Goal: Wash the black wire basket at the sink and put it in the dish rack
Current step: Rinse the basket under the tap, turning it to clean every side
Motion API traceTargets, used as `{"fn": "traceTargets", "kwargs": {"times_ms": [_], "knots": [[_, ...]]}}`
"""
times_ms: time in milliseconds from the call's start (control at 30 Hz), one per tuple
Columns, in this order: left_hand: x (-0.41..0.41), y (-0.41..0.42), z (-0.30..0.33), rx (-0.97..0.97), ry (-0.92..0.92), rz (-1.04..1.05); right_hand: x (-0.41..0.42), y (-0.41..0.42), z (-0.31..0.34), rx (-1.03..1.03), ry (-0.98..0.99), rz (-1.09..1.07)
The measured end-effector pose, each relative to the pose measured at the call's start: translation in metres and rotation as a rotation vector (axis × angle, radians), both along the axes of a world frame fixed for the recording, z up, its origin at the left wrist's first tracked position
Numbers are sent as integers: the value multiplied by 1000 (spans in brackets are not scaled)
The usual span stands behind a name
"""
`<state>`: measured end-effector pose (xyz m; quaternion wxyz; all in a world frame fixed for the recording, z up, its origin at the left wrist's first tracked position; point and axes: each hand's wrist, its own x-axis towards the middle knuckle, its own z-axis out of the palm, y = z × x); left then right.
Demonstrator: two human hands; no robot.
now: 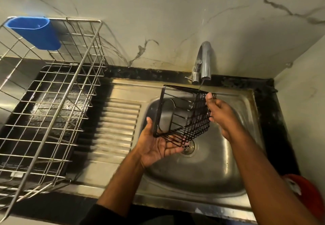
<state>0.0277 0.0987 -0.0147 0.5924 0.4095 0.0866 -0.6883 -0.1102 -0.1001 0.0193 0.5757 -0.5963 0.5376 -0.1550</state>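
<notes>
The black wire basket (186, 112) is tilted on its side over the steel sink bowl (198, 170), just under the tap (204, 63), from which a thin stream of water falls on its top edge. My left hand (158, 145) lies palm up under the basket's lower corner, fingers spread, supporting it. My right hand (219, 114) holds the basket's right mesh wall, thumb up at the top edge and fingers behind the mesh. The steel wire dish rack (52, 101) stands on the counter to the left.
A blue plastic cup holder (35, 33) hangs on the rack's back edge. A black tray (58, 105) lies under the rack. The ribbed steel drainboard (116, 128) sits between rack and bowl. A red object (306, 195) shows at the lower right. Marble wall stands behind.
</notes>
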Motion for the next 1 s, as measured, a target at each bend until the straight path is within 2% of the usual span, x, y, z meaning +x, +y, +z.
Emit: {"fn": "traceTargets", "kwargs": {"times_ms": [200,433,600,833,1000], "knots": [[-5,-17,4,0,-125,140,-13,-5,-10,10,24,-49],[-15,-42,12,134,-506,96,-37,-12,-23,47,92,-170],[-22,-68,19,38,-463,249,-58,-13,-29,92,135,-246],[-30,-99,23,-42,-641,110,-86,-14,-40,180,80,-385],[-21,-111,24,-44,-710,108,-88,-10,-46,191,68,-397]]}}
